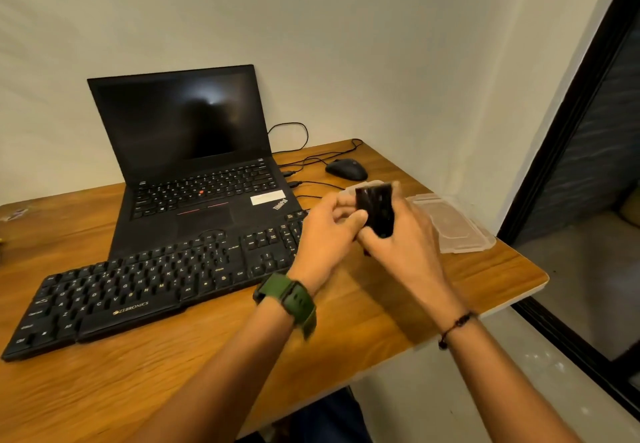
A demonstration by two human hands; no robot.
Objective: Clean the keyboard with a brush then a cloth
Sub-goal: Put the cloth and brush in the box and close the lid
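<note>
A black keyboard (149,280) lies slanted on the wooden desk (138,390), in front of an open black laptop (194,165). Both my hands are raised above the keyboard's right end. My right hand (405,234) grips a small black object (375,208), blurred, possibly the brush. My left hand (325,234), with a green watch on its wrist, has curled fingers touching the same object's left side. I see no cloth.
A clear plastic container and lid (450,224) lie on the desk's right side behind my hands. A black mouse (346,169) and cables sit near the wall. The desk's right edge borders a dark-framed glass door (588,165).
</note>
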